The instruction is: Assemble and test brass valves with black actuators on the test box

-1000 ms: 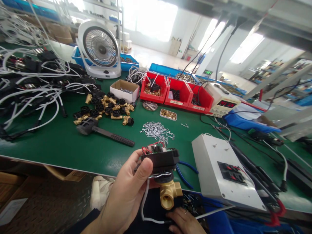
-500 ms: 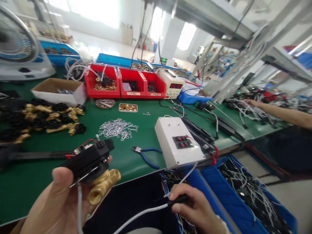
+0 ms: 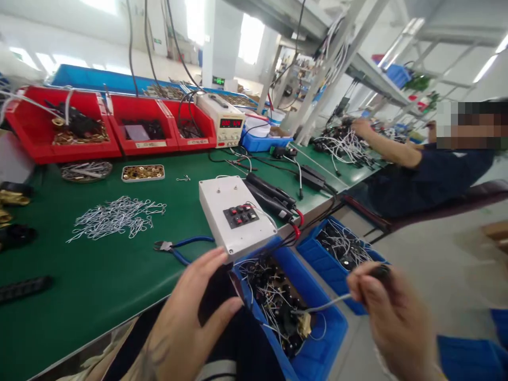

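Note:
My left hand [image 3: 186, 312] is empty, thumb and fingers spread, in front of the green table's edge and below the blue-handled cutters [image 3: 170, 246]. On the right, my right hand [image 3: 391, 307], slightly blurred, is closed around the black end [image 3: 380, 273] of a grey cable. That cable [image 3: 331, 303] runs left to a brass fitting [image 3: 305, 325] with a black part, lying in a blue bin [image 3: 333, 338] among many black pieces and white wires. The white box [image 3: 234, 214] with red and black terminals sits at the table edge above the bin.
Metal clips [image 3: 119, 217] lie piled on the green table [image 3: 99, 275]. Red bins [image 3: 138, 124], a power supply [image 3: 224, 119] and black-handled tools [image 3: 270, 196] stand beyond. A second blue bin [image 3: 317, 259] is on the right; a person [image 3: 432, 169] sits further right, handling wires.
My left hand has let go of the black and brass assembly, which is now in the blue bin. My right hand has moved right with the cable end. The view has turned right.

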Motion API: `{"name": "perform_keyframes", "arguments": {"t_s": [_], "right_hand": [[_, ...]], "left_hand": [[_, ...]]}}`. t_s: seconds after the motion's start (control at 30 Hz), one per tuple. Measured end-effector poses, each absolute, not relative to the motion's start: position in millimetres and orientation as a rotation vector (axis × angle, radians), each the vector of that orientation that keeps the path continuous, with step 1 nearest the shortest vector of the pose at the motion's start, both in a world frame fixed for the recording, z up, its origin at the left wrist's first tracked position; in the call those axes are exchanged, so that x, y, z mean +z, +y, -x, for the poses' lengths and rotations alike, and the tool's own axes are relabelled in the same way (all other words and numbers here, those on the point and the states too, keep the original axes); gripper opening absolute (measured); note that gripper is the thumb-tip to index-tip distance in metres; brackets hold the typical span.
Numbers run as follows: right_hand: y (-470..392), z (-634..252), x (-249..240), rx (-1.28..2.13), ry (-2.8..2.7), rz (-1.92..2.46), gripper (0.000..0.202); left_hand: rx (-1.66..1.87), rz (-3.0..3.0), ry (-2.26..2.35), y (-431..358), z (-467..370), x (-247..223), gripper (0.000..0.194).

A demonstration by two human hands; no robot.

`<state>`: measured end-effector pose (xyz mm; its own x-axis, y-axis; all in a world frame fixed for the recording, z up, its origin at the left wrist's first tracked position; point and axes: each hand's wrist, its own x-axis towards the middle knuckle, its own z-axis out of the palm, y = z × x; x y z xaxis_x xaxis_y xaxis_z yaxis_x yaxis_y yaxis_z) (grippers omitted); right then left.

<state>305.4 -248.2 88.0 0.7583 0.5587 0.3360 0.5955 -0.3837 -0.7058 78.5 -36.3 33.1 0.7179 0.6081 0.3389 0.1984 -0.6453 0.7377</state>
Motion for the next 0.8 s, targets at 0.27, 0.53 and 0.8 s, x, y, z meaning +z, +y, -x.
{"name": "perform_keyframes", "arguments": {"t_s": [0.27,0.53,0.8], "right_hand": [[-241,-427,-78,0.179,-0.296,2.427,0.025],[-254,-461,-178,0.369,0.025,2.574,0.03],[-217,-468,-231,0.433,-0.052,2.651,0.032]], "left_hand": [[1.006,-2.524,0.606,10,-120,32,0.063],[0.912,-2.55,0.536,8,-138,25,0.054],[0.803,-2.62,0.54,7,-131,14,0.064]]}}
